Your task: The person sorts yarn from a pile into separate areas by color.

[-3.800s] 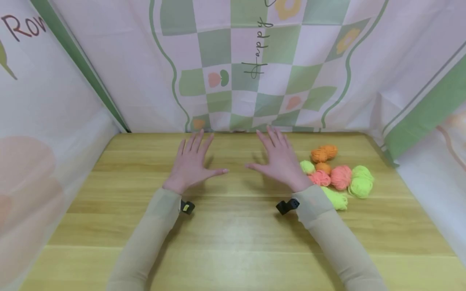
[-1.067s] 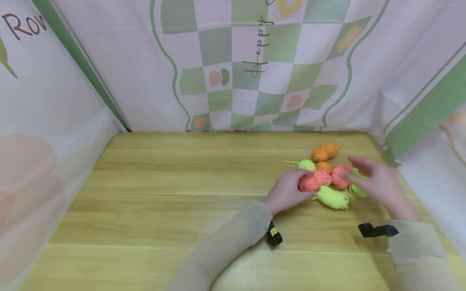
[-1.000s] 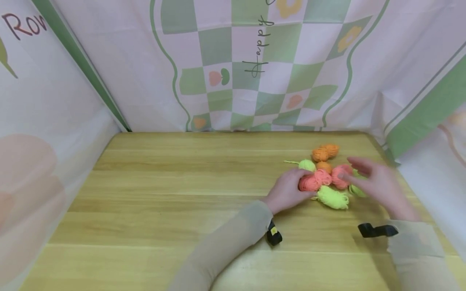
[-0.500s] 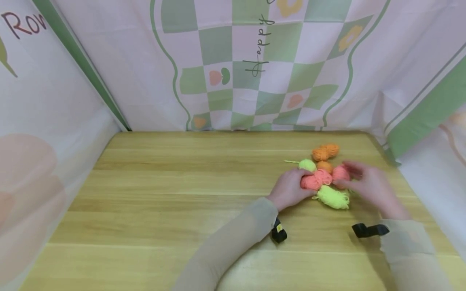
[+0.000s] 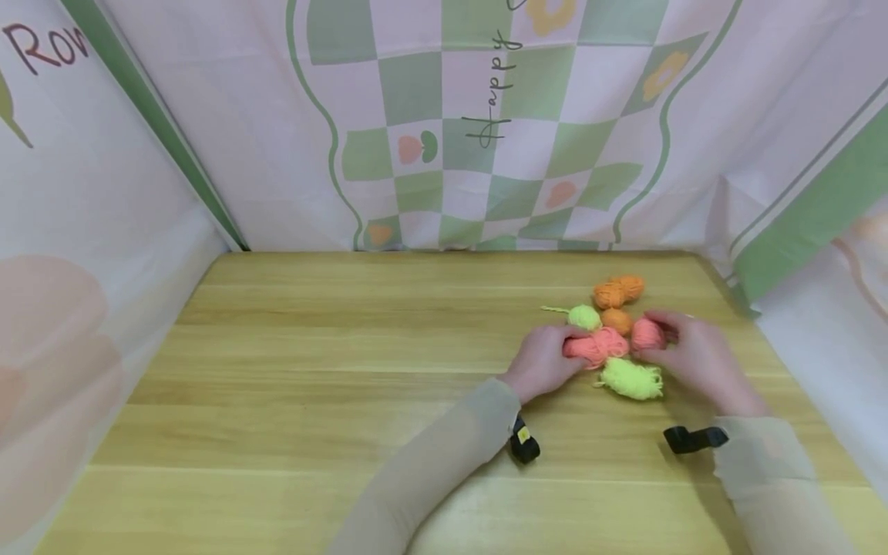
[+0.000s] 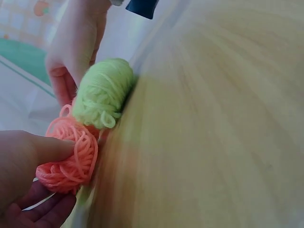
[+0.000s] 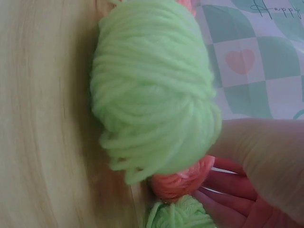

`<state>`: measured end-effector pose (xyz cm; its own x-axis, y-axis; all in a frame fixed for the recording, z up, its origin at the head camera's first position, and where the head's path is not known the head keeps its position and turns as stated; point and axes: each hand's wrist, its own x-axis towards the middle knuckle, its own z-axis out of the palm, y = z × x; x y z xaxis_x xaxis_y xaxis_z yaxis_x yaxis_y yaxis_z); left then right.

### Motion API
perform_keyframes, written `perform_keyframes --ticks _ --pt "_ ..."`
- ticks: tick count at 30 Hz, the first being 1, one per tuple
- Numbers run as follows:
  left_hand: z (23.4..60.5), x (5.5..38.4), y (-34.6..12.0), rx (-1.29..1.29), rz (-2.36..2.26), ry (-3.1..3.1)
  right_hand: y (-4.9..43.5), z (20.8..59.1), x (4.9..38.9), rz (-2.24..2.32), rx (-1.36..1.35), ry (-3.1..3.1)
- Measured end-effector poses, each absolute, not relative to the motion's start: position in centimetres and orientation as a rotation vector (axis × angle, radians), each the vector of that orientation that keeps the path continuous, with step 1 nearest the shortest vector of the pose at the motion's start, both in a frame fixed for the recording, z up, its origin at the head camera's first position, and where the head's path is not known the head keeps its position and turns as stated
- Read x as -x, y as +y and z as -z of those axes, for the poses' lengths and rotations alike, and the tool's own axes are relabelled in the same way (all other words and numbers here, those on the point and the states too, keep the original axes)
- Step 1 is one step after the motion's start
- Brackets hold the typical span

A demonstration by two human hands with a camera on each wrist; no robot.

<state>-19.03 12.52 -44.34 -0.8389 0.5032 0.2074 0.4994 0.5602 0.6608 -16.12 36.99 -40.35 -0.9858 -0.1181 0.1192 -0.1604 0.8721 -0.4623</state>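
My left hand [image 5: 544, 361] grips a pink skein of yarn [image 5: 598, 347] on the table, thumb on the near side in the left wrist view. Just to the right, my right hand [image 5: 704, 362] holds a pink ball of yarn [image 5: 647, 336] between thumb and fingers. In front of both lies a yellow-green skein [image 5: 631, 379], large in the right wrist view. A yellow-green ball [image 7: 183, 213] near the right hand is mostly hidden in the head view. Behind the pink yarn sit a small yellow-green ball [image 5: 584, 317] and a small orange ball [image 5: 617, 321].
An orange skein [image 5: 617, 293] lies farther back on the wooden table [image 5: 312, 370]. A loose yarn end [image 5: 553, 309] sticks out left of the small yellow-green ball. A printed cloth [image 5: 416, 92] hangs at the table's back edge, with cloth on both sides.
Both hands were spread over the middle of the table, then came to the yarn at the right. Lately the right hand moved left and took the pink ball; the left hand's pink skein turned slightly.
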Motion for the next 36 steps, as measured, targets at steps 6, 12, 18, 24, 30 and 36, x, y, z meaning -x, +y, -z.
perform_keyframes --ticks 6,12,18,24,30,36 --pt "43.7 18.9 11.4 -0.881 -1.314 2.719 37.0 40.5 16.2 -0.687 -0.244 -2.934" --pt "42.7 19.1 10.2 -0.862 -1.439 2.683 36.8 40.5 16.3 -0.682 -0.273 -2.907" --pt "42.1 19.4 8.8 -0.784 -1.597 2.599 36.7 40.5 16.2 -0.709 -0.272 -2.887" --pt "41.6 19.9 7.1 -0.747 -1.729 2.571 36.8 40.5 16.1 -0.73 -0.275 -2.876" --pt "41.2 20.6 5.4 -0.694 -1.814 2.549 36.9 40.6 16.1 -0.743 -0.256 -2.867" --pt "40.9 21.3 3.6 -0.644 -1.833 2.605 36.9 40.5 16.1 -0.768 -0.225 -2.878"
